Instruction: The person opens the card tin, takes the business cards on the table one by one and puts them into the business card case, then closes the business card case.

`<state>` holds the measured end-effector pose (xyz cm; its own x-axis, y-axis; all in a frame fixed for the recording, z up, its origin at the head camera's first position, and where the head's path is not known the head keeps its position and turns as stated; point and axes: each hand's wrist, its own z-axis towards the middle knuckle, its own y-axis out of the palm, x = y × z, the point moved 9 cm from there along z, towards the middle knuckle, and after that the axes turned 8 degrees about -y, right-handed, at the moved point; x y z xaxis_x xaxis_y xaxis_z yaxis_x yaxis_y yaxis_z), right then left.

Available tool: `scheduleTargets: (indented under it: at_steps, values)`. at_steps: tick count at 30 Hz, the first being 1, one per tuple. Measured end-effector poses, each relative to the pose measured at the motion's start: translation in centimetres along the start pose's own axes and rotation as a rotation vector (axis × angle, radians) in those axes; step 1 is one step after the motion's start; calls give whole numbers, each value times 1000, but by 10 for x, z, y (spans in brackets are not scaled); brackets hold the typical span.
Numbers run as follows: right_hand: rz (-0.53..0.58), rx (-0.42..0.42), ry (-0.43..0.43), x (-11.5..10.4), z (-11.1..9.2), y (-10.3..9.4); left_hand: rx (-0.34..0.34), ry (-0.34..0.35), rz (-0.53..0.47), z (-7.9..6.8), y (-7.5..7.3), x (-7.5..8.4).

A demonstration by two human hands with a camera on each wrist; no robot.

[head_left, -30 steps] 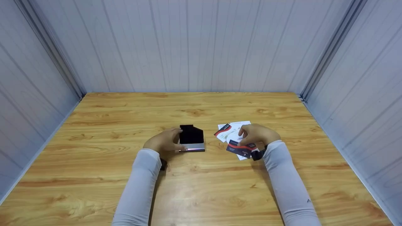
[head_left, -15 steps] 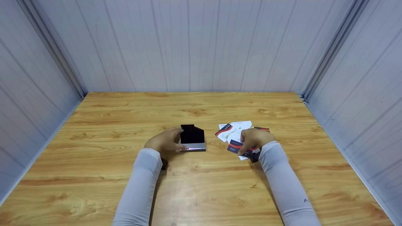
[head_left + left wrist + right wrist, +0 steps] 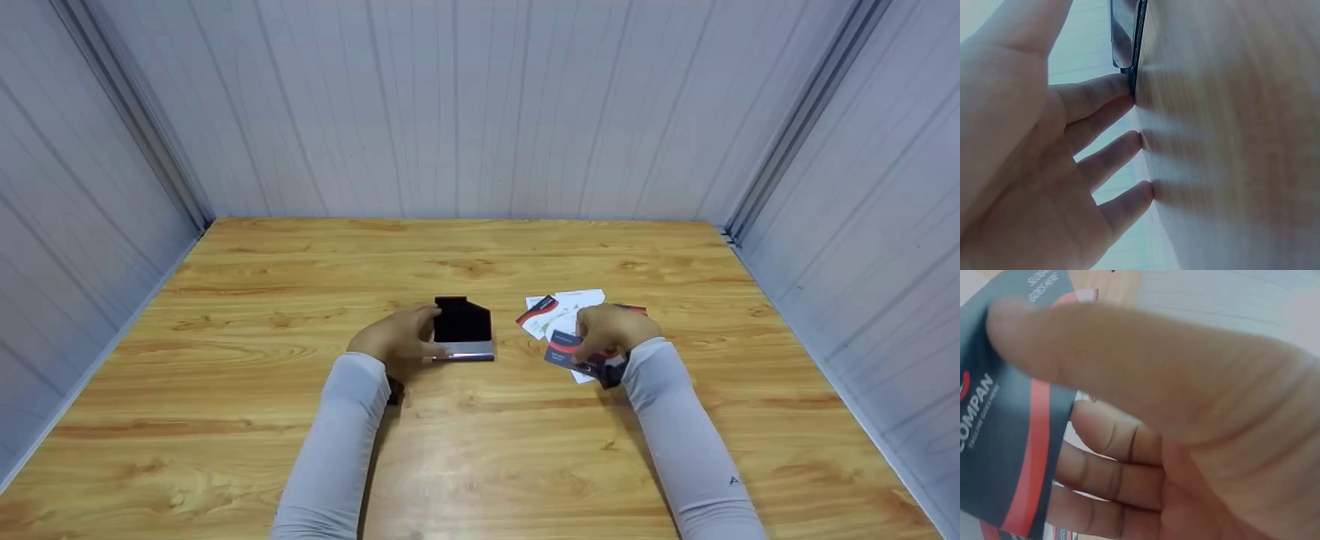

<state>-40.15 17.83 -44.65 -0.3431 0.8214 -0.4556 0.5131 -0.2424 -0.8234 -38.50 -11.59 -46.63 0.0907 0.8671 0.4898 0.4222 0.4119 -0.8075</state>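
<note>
An opened business card case (image 3: pixel 462 324) lies on the table, its inside black and its front strip silver. My left hand (image 3: pixel 391 336) holds it at its left side, thumb on the silver strip and forefinger at the black edge. In the left wrist view the case (image 3: pixel 1123 36) meets the forefinger, while the other fingertips (image 3: pixel 1145 191) rest on the tabletop. To the right, my right hand (image 3: pixel 616 331) pinches a dark business card (image 3: pixel 559 349) with a red stripe. The right wrist view has the thumb on the card's printed face (image 3: pixel 1002 410), with fingers behind it.
Several white and red-striped business cards (image 3: pixel 536 319) lie fanned out beneath and beyond my right hand. The wooden table (image 3: pixel 465 435) reaches to a pale panelled back wall (image 3: pixel 480 112), with side walls at left and right.
My right thumb has shifted down along the dark card, and the hand has moved slightly left, uncovering a red-edged card behind it. The left hand keeps its place on the case.
</note>
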Motion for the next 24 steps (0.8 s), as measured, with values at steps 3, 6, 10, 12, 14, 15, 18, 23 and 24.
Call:
scheduleTargets:
  at_steps: [3, 6, 10, 12, 14, 15, 18, 23, 24]
  values:
    - [11, 1, -29, -3, -1, -2, -6, -7, -6, 0, 1, 0]
    - [31, -12, -31, -4, -3, -4, -1, 4, -7, 0, 1, 1]
    - [32, -23, -46, -6, -5, -8, -1, 12, -7, 0, 0, 1]
    - [49, -23, -74, -7, -5, -10, 0, 14, -6, 1, 0, 1]
    - [72, -20, -119, -10, -6, -12, -1, 14, -7, 1, 0, 1]
    - [85, -19, -139, -11, -7, -13, -2, 15, -9, 0, 0, 1]
    - [87, -1, -204, -15, -9, -18, -7, 6, -20, 1, 1, 1]
    - [77, 29, -228, -16, -13, -24, -12, 3, -31, 1, 2, 0]
    - [83, 35, -223, -15, -13, -25, -12, 6, -33, 0, 2, 0]
